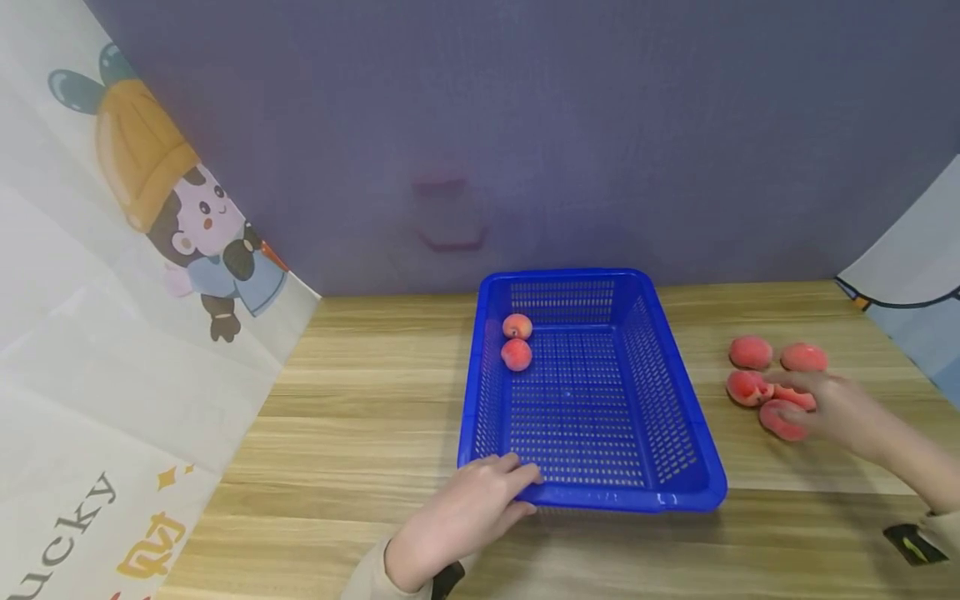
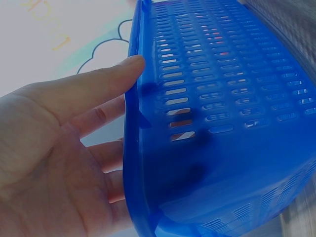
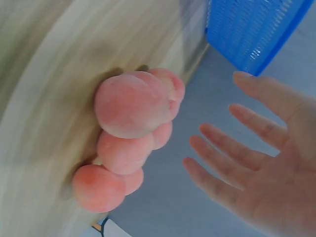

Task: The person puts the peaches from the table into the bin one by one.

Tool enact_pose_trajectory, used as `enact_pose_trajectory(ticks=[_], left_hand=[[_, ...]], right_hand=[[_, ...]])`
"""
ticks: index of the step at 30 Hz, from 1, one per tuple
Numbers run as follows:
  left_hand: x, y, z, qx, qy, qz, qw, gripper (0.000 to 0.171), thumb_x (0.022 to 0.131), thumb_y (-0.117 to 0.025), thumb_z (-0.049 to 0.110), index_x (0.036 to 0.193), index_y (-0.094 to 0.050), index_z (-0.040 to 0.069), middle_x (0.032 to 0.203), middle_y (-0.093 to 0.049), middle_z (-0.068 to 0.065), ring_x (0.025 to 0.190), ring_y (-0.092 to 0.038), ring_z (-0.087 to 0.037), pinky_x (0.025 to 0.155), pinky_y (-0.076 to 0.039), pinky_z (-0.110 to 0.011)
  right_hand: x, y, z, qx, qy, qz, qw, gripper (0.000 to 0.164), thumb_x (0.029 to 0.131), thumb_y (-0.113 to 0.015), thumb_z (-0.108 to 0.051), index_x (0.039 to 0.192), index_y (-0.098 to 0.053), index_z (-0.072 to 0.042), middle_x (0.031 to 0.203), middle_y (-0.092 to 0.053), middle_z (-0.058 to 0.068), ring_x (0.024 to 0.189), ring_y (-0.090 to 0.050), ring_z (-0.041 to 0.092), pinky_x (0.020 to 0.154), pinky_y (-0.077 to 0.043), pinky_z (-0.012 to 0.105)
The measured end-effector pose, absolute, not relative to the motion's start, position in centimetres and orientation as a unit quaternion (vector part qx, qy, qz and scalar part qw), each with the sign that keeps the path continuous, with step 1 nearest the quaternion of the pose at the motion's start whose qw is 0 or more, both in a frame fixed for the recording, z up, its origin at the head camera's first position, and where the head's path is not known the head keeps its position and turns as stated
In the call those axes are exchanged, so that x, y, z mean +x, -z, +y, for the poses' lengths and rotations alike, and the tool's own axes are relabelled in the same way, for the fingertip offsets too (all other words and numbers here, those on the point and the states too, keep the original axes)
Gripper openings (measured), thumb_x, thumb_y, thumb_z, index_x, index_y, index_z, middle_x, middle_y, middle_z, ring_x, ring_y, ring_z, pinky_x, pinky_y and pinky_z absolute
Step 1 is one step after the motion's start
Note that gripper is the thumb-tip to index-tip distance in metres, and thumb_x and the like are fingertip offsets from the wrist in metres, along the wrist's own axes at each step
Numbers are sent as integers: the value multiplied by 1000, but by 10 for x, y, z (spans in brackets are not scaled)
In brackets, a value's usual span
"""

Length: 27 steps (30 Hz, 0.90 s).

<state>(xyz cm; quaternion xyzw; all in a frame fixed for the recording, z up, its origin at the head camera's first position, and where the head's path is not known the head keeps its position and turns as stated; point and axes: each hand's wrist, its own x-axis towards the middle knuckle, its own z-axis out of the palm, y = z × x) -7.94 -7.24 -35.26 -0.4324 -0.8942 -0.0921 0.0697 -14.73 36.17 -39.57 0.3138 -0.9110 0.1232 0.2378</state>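
A blue plastic basket (image 1: 596,497) with slotted walls stands on the wooden table, two peaches (image 1: 516,355) lying inside near its left wall. My left hand (image 1: 468,508) holds its near rim at the left corner; in the left wrist view the thumb (image 2: 131,64) lies against the outer side and the fingers pass behind the rim. To the right of the basket, several reddish peaches (image 1: 750,352) lie grouped on the table. Over them is my right hand (image 1: 843,412), fingers spread and nothing in the palm; the right wrist view shows its fingertips apart from the nearest peach (image 3: 131,103).
A grey-purple panel (image 1: 570,142) rises behind the table (image 1: 360,433). On the left hangs a white sheet (image 1: 97,333) with a cartoon figure and lettering. Another printed sheet (image 1: 918,250) borders the right side.
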Motion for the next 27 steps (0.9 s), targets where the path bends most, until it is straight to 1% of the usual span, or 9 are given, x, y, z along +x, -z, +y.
enact_pose_trajectory(ticks=[2, 3, 5, 8, 11, 15, 18, 21, 27], left_hand=[[-79, 353, -73, -432, 91, -894, 72, 20, 80, -63, 25, 96, -59, 15, 82, -56, 4, 71, -55, -8, 65, -43, -20], [-79, 353, -73, -432, 91, -895, 72, 20, 80, -63, 25, 96, -59, 15, 82, -56, 4, 71, -55, -8, 65, -43, -20], [-80, 353, -72, -432, 91, -895, 69, 20, 80, -63, 25, 97, -59, 15, 82, -56, 3, 71, -55, -8, 65, -43, -19], [-80, 352, -72, -431, 91, -896, 63, 20, 81, -63, 25, 97, -59, 15, 82, -56, 4, 72, -55, -7, 65, -43, -19], [-80, 351, -72, -430, 91, -896, 58, 20, 81, -62, 25, 98, -59, 15, 83, -56, 4, 72, -55, -7, 65, -43, -19], [-79, 351, -72, -432, 90, -896, 59, 20, 81, -63, 25, 97, -59, 15, 82, -56, 4, 72, -54, -7, 66, -43, -19], [-79, 351, -72, -432, 89, -895, 62, 19, 81, -63, 25, 97, -59, 15, 82, -56, 4, 72, -54, -7, 66, -43, -19], [-79, 351, -72, -431, 89, -896, 63, 20, 80, -63, 25, 97, -59, 15, 82, -56, 4, 72, -55, -7, 66, -43, -19], [-79, 351, -72, -430, 90, -896, 59, 19, 81, -63, 24, 97, -59, 15, 82, -57, 4, 72, -55, -7, 66, -43, -19]], right_hand=[[-147, 400, 362, 311, -165, -904, 242, 14, 82, -62, -26, 92, -57, -18, 76, -60, -3, 56, -41, -6, 47, -30, 10], [-147, 402, 363, 310, -180, -902, 240, 18, 80, -65, -20, 94, -55, -24, 77, -58, -8, 58, -40, -7, 48, -28, 9], [-146, 404, 364, 297, -194, -906, 232, 51, 69, -71, -6, 101, -48, -39, 79, -56, -12, 62, -42, -8, 51, -31, 9], [-145, 408, 366, 279, -188, -914, 226, 56, 67, -73, -7, 103, -48, -42, 79, -62, -4, 67, -45, -10, 52, -34, 8], [-143, 411, 366, 244, -177, -929, 216, 40, 66, -75, -11, 98, -59, -28, 83, -64, 13, 77, -48, -12, 58, -37, 7], [-141, 415, 364, 217, -179, -938, 202, 38, 61, -78, -14, 94, -62, -4, 88, -64, 14, 81, -53, -5, 63, -40, 9], [-141, 418, 362, 236, -192, -927, 221, 40, 56, -80, -11, 89, -59, -1, 82, -62, 3, 73, -53, 1, 60, -40, 10], [-141, 420, 361, 250, -199, -916, 241, 41, 54, -81, -9, 86, -57, -7, 78, -55, -7, 69, -47, -5, 58, -36, 8], [-139, 422, 362, 240, -190, -925, 227, 41, 53, -81, -6, 86, -57, -6, 79, -54, -2, 70, -46, -4, 56, -37, 11]])
